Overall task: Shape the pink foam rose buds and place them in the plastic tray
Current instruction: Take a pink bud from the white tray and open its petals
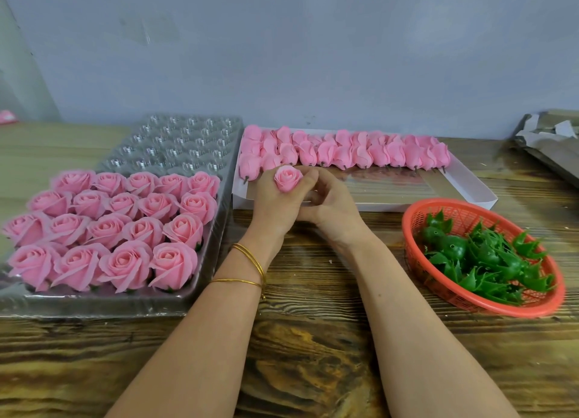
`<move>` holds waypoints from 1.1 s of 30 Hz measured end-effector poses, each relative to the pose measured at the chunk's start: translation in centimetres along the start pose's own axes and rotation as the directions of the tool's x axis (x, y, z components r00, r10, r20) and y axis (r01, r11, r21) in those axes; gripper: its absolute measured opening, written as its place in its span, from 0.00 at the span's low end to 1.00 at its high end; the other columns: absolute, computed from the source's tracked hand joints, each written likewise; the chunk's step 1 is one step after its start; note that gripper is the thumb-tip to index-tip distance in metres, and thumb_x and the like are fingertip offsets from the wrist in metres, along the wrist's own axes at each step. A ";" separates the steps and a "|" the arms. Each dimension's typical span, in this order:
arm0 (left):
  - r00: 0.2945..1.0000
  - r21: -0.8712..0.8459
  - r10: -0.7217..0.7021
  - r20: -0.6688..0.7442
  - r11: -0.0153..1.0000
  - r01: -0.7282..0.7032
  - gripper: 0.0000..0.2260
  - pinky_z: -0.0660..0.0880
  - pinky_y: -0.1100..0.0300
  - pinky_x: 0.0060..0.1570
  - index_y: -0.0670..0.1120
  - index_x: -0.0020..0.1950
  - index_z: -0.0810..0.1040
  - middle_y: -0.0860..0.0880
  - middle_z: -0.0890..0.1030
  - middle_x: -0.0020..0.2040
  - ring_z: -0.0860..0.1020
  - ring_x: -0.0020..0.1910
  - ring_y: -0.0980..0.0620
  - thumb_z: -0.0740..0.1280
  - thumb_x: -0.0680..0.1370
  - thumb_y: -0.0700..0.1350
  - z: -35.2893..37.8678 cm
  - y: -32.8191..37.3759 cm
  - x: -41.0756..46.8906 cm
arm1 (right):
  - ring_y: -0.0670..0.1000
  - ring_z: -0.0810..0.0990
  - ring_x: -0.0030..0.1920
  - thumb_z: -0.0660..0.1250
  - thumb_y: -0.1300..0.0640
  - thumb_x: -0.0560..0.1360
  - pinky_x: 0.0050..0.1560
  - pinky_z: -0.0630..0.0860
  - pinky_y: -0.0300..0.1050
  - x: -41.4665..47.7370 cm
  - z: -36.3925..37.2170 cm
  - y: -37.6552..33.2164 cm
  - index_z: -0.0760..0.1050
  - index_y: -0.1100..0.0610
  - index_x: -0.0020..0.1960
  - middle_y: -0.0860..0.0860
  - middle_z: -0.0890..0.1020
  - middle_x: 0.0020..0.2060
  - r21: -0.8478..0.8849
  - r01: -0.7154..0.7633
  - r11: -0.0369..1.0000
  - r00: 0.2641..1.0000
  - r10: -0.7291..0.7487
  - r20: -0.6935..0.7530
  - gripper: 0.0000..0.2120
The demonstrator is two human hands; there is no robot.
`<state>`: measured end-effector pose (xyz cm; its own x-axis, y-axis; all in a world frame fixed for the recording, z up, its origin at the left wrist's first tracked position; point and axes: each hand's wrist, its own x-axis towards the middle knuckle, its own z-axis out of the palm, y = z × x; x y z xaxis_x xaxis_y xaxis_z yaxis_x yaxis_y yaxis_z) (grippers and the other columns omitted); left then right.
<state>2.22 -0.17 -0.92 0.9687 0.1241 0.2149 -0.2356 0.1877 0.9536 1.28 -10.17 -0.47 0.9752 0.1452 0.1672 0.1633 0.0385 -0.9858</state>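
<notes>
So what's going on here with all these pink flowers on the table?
A person is shaping one pink rose with both hands: the left hand holds it and the right hand pinches its side. On the left, the plastic tray has its near rows filled with finished roses, and its far cells are empty. Closed buds lie in a white box behind the hands. A red basket on the right holds green leaf bases.

Gripping a pink rose bud [287, 177] with left hand [274, 205] and right hand [329, 203] over the table's [313, 339] middle, between plastic tray [175, 148] at left edge and red basket [463, 214] at right.
</notes>
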 end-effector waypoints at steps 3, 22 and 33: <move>1.000 -0.036 -0.025 -0.007 0.999 0.025 0.02 0.79 0.61 0.37 0.46 0.43 0.82 0.47 0.85 0.40 0.84 0.40 0.51 0.72 0.73 0.40 0.0 -0.1 0.0 | 0.48 0.84 0.47 0.74 0.75 0.64 0.49 0.81 0.44 0.1 0.2 0.2 0.73 0.61 0.63 0.58 0.83 0.53 -0.056 0.021 0.998 0.998 -0.024 -0.050 0.30; 0.991 -0.089 -0.095 0.092 0.991 0.103 0.09 0.78 0.61 0.39 0.49 0.35 0.83 0.50 0.84 0.36 0.82 0.39 0.54 0.71 0.75 0.39 -0.1 0.2 0.1 | 0.45 0.79 0.40 0.74 0.74 0.66 0.48 0.79 0.40 -0.1 -0.1 -0.2 0.71 0.61 0.63 0.56 0.82 0.47 -0.103 0.028 0.994 0.998 -0.034 -0.057 0.28; 0.996 -0.115 -0.085 0.023 0.990 0.087 0.03 0.80 0.55 0.42 0.45 0.41 0.80 0.45 0.82 0.39 0.81 0.41 0.49 0.72 0.74 0.40 0.0 -0.1 0.2 | 0.39 0.77 0.35 0.75 0.72 0.66 0.41 0.75 0.34 0.2 -0.2 0.2 0.71 0.63 0.62 0.49 0.79 0.41 -0.147 0.050 0.988 0.995 -0.063 -0.084 0.27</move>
<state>2.48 -0.18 -0.93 0.9868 0.0851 0.1377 -0.1575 0.3082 0.9382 1.50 -10.29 -0.68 0.9721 0.0594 0.2269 0.2319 -0.1001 -0.9676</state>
